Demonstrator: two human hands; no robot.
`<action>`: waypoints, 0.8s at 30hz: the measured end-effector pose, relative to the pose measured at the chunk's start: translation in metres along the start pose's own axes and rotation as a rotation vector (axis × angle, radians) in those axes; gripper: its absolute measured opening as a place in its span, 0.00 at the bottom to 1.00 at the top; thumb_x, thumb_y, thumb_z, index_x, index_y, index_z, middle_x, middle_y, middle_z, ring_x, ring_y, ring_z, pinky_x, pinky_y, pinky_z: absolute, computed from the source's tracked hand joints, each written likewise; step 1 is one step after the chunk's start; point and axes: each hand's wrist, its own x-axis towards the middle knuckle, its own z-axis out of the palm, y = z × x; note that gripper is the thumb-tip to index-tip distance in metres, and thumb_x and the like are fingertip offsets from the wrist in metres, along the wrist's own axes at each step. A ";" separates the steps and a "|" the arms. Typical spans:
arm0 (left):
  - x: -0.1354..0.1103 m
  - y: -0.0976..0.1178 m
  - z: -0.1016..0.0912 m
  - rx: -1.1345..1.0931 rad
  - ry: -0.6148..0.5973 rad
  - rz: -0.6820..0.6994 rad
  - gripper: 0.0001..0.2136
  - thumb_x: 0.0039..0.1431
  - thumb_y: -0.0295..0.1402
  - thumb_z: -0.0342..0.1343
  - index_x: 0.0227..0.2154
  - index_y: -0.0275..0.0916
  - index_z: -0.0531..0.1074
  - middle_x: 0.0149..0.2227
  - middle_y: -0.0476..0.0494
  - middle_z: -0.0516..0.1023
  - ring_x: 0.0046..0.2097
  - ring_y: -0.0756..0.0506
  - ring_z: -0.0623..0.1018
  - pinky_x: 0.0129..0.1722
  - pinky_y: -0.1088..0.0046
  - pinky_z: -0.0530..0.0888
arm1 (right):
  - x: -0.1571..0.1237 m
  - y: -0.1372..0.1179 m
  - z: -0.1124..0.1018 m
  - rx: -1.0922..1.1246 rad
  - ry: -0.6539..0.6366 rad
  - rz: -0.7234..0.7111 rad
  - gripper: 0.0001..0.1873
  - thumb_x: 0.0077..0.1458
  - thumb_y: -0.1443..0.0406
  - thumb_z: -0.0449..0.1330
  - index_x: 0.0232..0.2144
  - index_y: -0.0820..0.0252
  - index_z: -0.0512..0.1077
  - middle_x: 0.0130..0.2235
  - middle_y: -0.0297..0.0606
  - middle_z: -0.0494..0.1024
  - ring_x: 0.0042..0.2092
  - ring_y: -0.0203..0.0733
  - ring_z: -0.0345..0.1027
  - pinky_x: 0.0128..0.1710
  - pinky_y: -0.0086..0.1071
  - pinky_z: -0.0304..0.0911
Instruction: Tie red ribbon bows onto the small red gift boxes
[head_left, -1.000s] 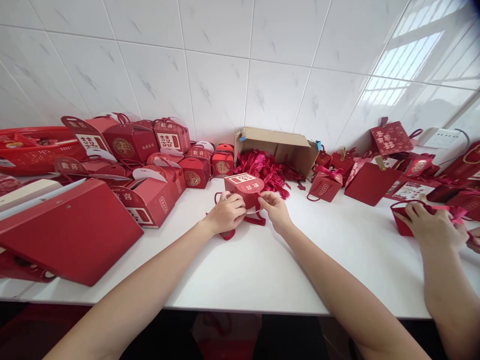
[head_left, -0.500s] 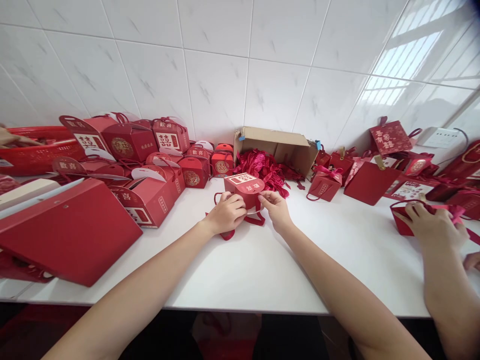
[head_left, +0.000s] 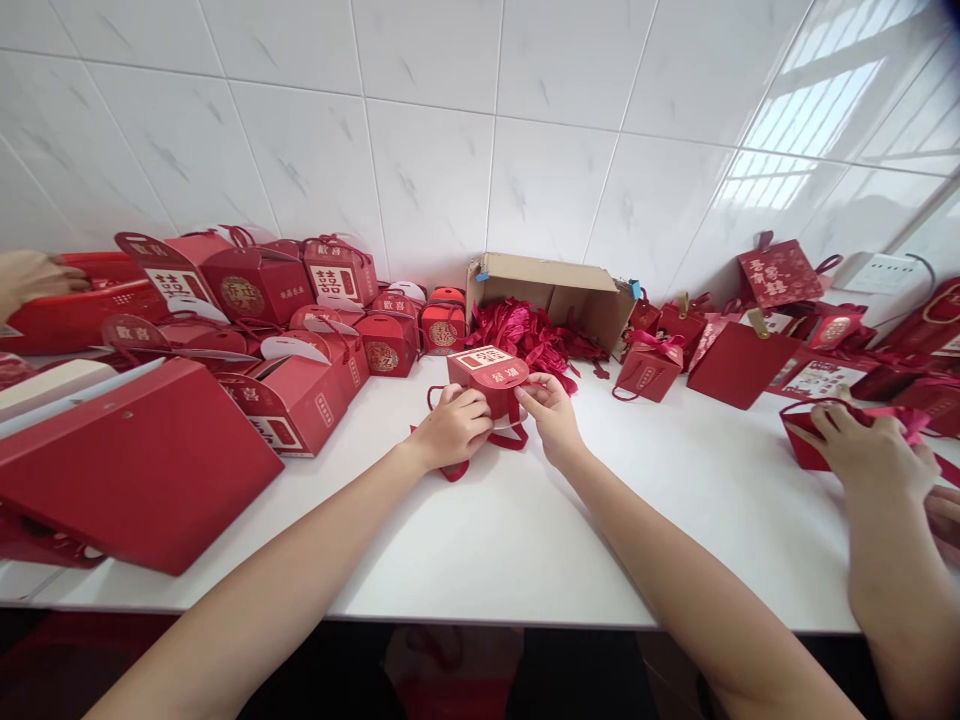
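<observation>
My left hand (head_left: 452,427) and right hand (head_left: 553,418) clamp the small red cardboard gift box (head_left: 489,376), and uneven pulling could tear its red ribbon (head_left: 459,468).

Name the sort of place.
Likely a makeshift wedding-favour packing station: white counter against tiled wall, heaps of red gift boxes, cardboard carton of red ribbons; left hand and right hand grip a small red box.

left arm: bare, stretched from near left to far centre | left hand (head_left: 452,428): knuckles up, fingers curled in, gripping | right arm: bare, stretched from near right to far centre | right hand (head_left: 553,420): back up, thumb and fingertips pinched, pointing far left | hands: near each other, not touching
</observation>
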 end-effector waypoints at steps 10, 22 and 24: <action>-0.001 0.001 0.001 -0.017 -0.029 -0.022 0.09 0.59 0.28 0.50 0.27 0.39 0.73 0.31 0.46 0.77 0.41 0.45 0.71 0.44 0.62 0.58 | 0.000 0.002 -0.001 -0.037 -0.007 -0.010 0.22 0.42 0.58 0.66 0.37 0.55 0.63 0.28 0.29 0.74 0.29 0.35 0.67 0.30 0.30 0.62; -0.001 0.001 0.003 -0.008 -0.033 -0.004 0.09 0.60 0.28 0.49 0.28 0.39 0.73 0.32 0.46 0.76 0.41 0.45 0.71 0.45 0.62 0.58 | 0.004 0.005 -0.004 -0.112 -0.102 -0.238 0.12 0.46 0.64 0.63 0.35 0.40 0.75 0.29 0.35 0.76 0.34 0.42 0.70 0.32 0.39 0.65; -0.002 0.000 0.004 -0.001 -0.039 0.004 0.09 0.59 0.27 0.49 0.28 0.38 0.73 0.32 0.45 0.76 0.41 0.45 0.71 0.45 0.62 0.59 | 0.005 0.007 -0.005 -0.129 -0.130 -0.274 0.11 0.46 0.64 0.63 0.33 0.39 0.75 0.28 0.35 0.76 0.34 0.42 0.71 0.31 0.39 0.66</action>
